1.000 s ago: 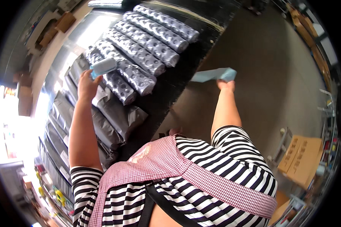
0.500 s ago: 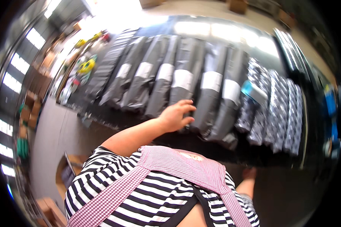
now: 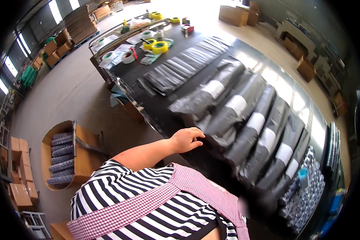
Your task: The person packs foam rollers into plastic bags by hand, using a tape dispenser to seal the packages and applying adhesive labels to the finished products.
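My left hand [image 3: 187, 140] reaches over the near edge of the black table [image 3: 137, 75], fingers loosely stretched and thumb apart, holding nothing. Beside its fingertips lie the near ends of long packages in dark grey plastic bags [image 3: 256, 122], several in a row, each with a white label [image 3: 236, 104] round its middle. A skin-coloured smear [image 3: 243, 206] near my apron's right side seems to be part of my right hand; its fingers cannot be made out. A flat stack of grey plastic bags [image 3: 184, 66] lies left of the row.
Right of the row lie several bubble-wrapped rolls [image 3: 308, 196] with a light blue object [image 3: 303, 177] on them. Yellow tape rolls [image 3: 160, 47] and papers occupy the table's far left. On the floor at left stands an open carton [image 3: 88, 154] of wrapped rolls.
My view has swung left, so the packages now appear farther right and the carton of rolls shows fully. My left hand stays open by the bag ends. My right hand has become blurred.
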Available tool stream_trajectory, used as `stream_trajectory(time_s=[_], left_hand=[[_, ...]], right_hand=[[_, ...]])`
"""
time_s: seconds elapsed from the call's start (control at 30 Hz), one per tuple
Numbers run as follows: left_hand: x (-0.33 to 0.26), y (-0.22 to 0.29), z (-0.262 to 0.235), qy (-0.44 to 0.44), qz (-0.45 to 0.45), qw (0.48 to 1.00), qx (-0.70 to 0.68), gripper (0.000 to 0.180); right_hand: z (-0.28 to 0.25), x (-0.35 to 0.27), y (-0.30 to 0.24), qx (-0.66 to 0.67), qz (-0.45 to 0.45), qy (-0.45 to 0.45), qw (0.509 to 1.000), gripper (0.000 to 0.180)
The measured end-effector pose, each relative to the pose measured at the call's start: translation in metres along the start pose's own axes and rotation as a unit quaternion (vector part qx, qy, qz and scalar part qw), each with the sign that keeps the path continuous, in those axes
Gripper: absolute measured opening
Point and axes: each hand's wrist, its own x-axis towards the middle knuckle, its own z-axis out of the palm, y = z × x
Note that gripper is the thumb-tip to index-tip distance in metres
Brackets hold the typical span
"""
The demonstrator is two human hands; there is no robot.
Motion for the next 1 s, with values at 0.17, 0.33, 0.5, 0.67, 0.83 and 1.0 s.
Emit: stream_trajectory(time_s=[0.17,0.33,0.5,0.67,0.83,1.0], left_hand=[[-0.015,-0.094,-0.093,0.039,-0.044,0.996,-0.064,0.028],[-0.050,-0.177,-0.147,0.006,-0.074,0.994,-0.081,0.031],[-0.069,-0.203,-0.192,-0.039,-0.101,0.991,-0.083,0.035],[-0.090,-0.246,-0.227,-0.012,-0.138,0.988,-0.072,0.035],[-0.129,-0.300,-0.296,0.088,-0.165,0.982,-0.022,0.035],[-0.173,-0.393,-0.397,0.222,-0.266,0.938,-0.026,0.032]], right_hand=[[0.140,-0.027,-0.043,-0.068,-0.035,-0.028,0.997,0.021],[0.250,-0.072,-0.096,-0.147,-0.061,-0.084,0.984,0.020],[0.320,-0.108,-0.152,-0.242,-0.067,-0.173,0.952,0.020],[0.393,-0.106,-0.226,-0.431,-0.101,-0.276,0.853,0.020],[0.570,-0.075,-0.287,-0.617,-0.271,-0.332,0.659,0.027],[0.783,-0.079,-0.304,-0.586,-0.358,-0.461,0.562,0.035]])
